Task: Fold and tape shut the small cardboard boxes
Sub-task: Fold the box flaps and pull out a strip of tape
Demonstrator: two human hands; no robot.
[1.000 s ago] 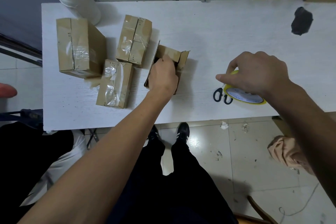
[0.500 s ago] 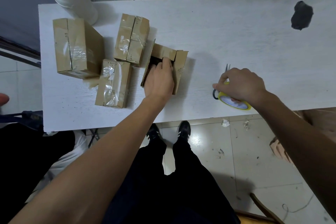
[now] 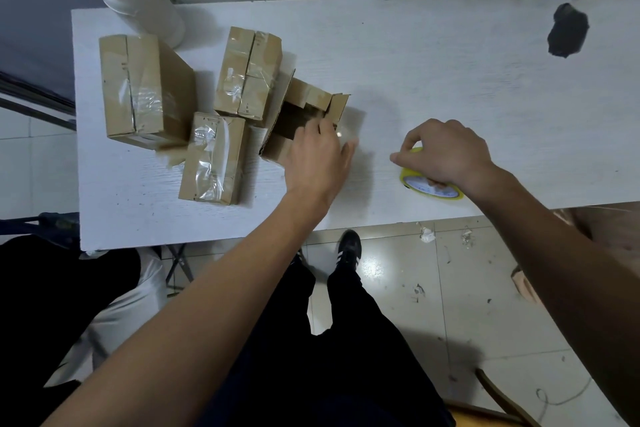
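Open box (image 3: 304, 114) (light, thin-walled, crushable) is held at its flaps by the left hand (image 3: 317, 156); the right hand (image 3: 446, 152) grips the tape roll (image 3: 433, 185).

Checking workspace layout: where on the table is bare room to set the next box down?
Bare: the wide stretch of table between the open box, the dark patch and the tape roll under the right hand. Crowded: the left end, with three taped boxes and the left hand.
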